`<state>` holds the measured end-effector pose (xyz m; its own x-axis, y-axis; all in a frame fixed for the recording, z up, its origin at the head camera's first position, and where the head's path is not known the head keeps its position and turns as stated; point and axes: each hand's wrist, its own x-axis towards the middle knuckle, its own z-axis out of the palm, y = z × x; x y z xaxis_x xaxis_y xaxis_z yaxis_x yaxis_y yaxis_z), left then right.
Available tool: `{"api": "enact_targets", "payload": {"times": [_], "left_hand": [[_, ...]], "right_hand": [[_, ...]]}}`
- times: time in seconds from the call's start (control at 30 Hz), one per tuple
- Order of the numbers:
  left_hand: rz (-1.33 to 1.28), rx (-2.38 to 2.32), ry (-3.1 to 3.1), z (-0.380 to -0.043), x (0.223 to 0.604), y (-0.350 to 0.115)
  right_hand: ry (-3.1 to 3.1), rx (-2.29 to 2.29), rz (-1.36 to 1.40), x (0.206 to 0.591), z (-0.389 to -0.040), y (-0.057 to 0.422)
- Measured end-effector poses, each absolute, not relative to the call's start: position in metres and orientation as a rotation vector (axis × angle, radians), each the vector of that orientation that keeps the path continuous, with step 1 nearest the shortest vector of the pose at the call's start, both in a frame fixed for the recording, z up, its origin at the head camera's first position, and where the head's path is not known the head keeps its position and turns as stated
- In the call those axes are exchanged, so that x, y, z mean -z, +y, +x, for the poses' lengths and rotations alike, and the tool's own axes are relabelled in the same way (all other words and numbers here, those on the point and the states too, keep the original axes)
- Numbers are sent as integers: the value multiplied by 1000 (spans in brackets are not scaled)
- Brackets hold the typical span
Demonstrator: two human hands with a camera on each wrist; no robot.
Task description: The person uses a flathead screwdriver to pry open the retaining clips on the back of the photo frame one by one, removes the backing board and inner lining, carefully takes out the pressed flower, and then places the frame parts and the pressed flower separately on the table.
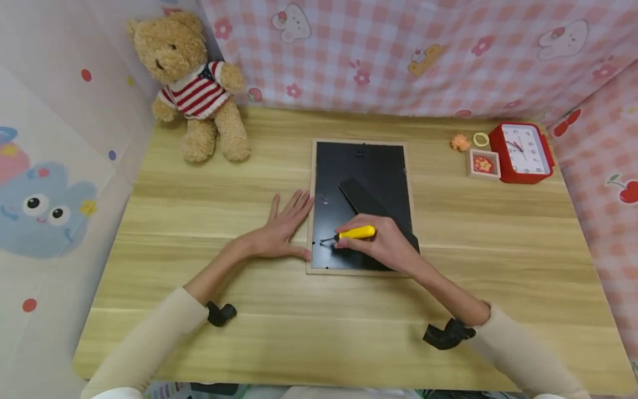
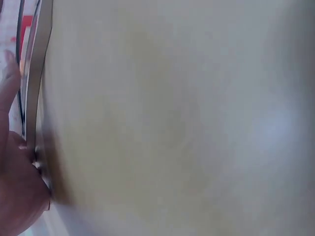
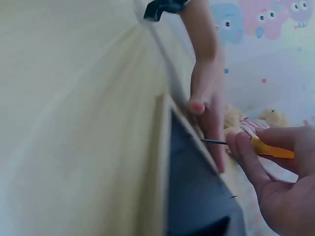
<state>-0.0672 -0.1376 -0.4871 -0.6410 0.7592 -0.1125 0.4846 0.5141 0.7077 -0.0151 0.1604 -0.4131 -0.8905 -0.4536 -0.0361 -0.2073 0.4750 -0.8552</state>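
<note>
A picture frame point(image 1: 360, 146) lies face down on the wooden table point(image 1: 199, 210), its black backing board point(image 1: 369, 172) and fold-out stand point(image 1: 364, 198) showing. My right hand point(image 1: 384, 244) pinches a small yellow-handled screwdriver point(image 1: 355, 233), its metal tip at the backing's lower left edge. In the right wrist view the screwdriver point(image 3: 268, 149) points toward the frame edge point(image 3: 165, 147). My left hand point(image 1: 281, 226) lies flat on the table, fingers straight, pressing against the frame's left side. The left wrist view shows that hand point(image 2: 15, 196) by the frame rail point(image 2: 37, 78).
A teddy bear point(image 1: 191, 83) in a striped sweater sits at the back left. At the back right stand a red clock point(image 1: 522, 152), a small square box point(image 1: 482, 164), an orange trinket point(image 1: 459, 143) and a yellow ring point(image 1: 480, 139). Pink checked cloth point(image 1: 423, 55) walls the table.
</note>
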Motion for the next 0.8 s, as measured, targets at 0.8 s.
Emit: {"api": "enact_targets", "payload": {"times": [0.8], "left_hand": [[1008, -830, 2442, -41, 482, -129]], "right_hand": [[2095, 1675, -167, 444, -19, 156]]}}
